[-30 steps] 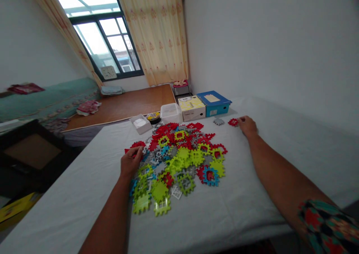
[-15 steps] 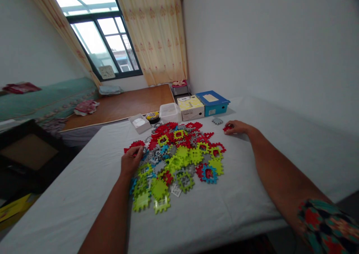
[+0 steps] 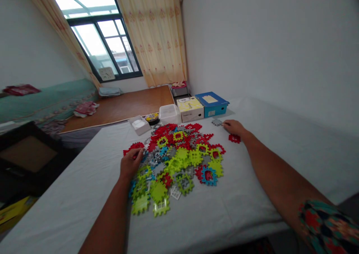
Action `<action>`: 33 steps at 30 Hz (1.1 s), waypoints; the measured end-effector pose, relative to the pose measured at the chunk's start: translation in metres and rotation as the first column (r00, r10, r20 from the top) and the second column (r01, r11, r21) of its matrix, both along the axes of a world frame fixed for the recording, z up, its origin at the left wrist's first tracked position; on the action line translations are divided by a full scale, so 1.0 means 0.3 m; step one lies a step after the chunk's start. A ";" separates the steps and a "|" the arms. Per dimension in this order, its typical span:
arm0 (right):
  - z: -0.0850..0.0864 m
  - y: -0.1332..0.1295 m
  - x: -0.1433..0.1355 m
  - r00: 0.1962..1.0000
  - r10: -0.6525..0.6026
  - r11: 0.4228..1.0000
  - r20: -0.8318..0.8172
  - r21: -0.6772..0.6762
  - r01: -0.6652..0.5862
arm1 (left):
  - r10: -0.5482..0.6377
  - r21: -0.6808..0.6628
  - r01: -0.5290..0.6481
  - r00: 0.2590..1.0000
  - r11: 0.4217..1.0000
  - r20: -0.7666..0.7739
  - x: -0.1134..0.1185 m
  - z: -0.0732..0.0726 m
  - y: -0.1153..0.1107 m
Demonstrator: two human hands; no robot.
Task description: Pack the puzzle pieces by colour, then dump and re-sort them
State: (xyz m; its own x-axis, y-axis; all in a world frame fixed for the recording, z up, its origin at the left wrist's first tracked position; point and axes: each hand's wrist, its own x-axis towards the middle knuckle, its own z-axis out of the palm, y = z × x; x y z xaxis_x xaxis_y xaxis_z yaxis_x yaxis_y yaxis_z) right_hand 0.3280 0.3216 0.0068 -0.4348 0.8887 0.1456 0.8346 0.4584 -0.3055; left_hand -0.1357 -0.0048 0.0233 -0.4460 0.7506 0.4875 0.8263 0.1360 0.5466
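Grey toothed plate point(image 3: 216, 122) is right at the fingertips of the right hand point(image 3: 234, 127), lying flat on the pale cloth point(image 3: 238, 194). Fingers are bent and mostly together, but honestly can't tell if they've got a grip on it or are just touching the edge. Just on the near side of that hand there's a red toothed plate point(image 3: 234, 138) on the cloth, partly tucked by the palm.

Left hand point(image 3: 131, 161) is over at the left edge of the big pile point(image 3: 182, 155), fingers curled with the tips close together, and whether they're pinching anything is too small to make out. Some red pieces point(image 3: 136, 145) sit just beyond it. The pile itself spreads between the hands, lime green, red, grey, blue and a bit of white, all overlapping. One blue frame point(image 3: 209, 176) is on its right side, nearer the person than the right hand. Beyond both hands: a white open box point(image 3: 139, 125), a round black-and-yellow tin point(image 3: 152, 118), a clear tub point(image 3: 170, 114), a yellow-and-white box point(image 3: 190, 108) and a blue box point(image 3: 212, 104).
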 end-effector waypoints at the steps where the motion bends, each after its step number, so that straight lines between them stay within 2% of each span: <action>1: -0.010 -0.004 -0.018 0.999 0.034 0.999 0.008 0.042 -0.035 | 0.000 0.002 0.000 1.000 1.000 -0.005 -0.002 -0.002 0.001; 3: -0.028 -0.012 -0.050 0.997 0.070 0.994 0.025 0.078 -0.072 | 0.001 0.000 -0.001 1.000 1.000 -0.013 -0.004 -0.004 0.002; 5: -0.039 -0.020 -0.074 0.998 0.050 0.993 0.034 0.104 -0.053 | 0.000 -0.010 0.000 1.000 1.000 -0.020 -0.004 -0.004 0.002; 8: -0.031 -0.022 -0.083 0.998 0.041 0.994 0.040 0.099 -0.045 | -0.010 -0.022 0.010 1.000 1.000 -0.022 -0.003 -0.004 0.000; 12: 0.024 -0.013 -0.033 0.996 0.082 0.997 0.030 -0.015 -0.081 | -0.008 -0.020 0.007 1.000 1.000 -0.014 -0.007 -0.011 0.001; 15: 0.064 -0.018 0.035 0.984 0.175 0.971 0.018 -0.167 -0.170 | -0.019 -0.012 0.019 1.000 1.000 -0.015 -0.011 -0.019 0.004; 18: 0.083 -0.049 0.098 0.964 0.263 0.923 0.029 -0.299 -0.243 | -0.022 -0.014 0.021 0.999 1.000 -0.029 -0.008 -0.019 0.007; 21: 0.091 -0.106 0.136 0.962 0.258 0.914 0.084 -0.343 -0.215 | -0.018 -0.032 0.017 0.999 0.999 -0.044 0.001 -0.012 0.007; 25: 0.111 -0.201 0.128 0.968 0.216 0.928 0.129 -0.336 -0.162 | -0.015 -0.046 0.013 0.998 0.999 -0.057 0.012 -0.004 0.006; 28: 0.142 -0.263 0.073 0.967 0.197 0.964 0.161 -0.213 -0.160 | -0.029 -0.037 0.027 0.999 0.999 -0.045 0.014 -0.007 0.006; 30: 0.159 -0.297 0.023 0.947 0.286 0.949 0.149 -0.182 -0.258 | -0.031 -0.024 0.030 0.999 0.999 -0.038 0.013 -0.011 0.005; 33: 0.158 -0.335 -0.042 0.848 0.516 0.838 0.117 -0.274 -0.472 | -0.028 -0.010 0.028 0.999 1.000 -0.033 0.014 -0.009 0.001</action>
State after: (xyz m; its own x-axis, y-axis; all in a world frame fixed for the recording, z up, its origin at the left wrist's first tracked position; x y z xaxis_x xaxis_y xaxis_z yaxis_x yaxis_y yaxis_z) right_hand 0.3154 0.2212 0.0542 -0.8234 0.5459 -0.1551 0.5647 0.7610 -0.3193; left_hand -0.1315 -0.0046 0.0206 -0.4081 0.7674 0.4945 0.8476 0.1174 0.5174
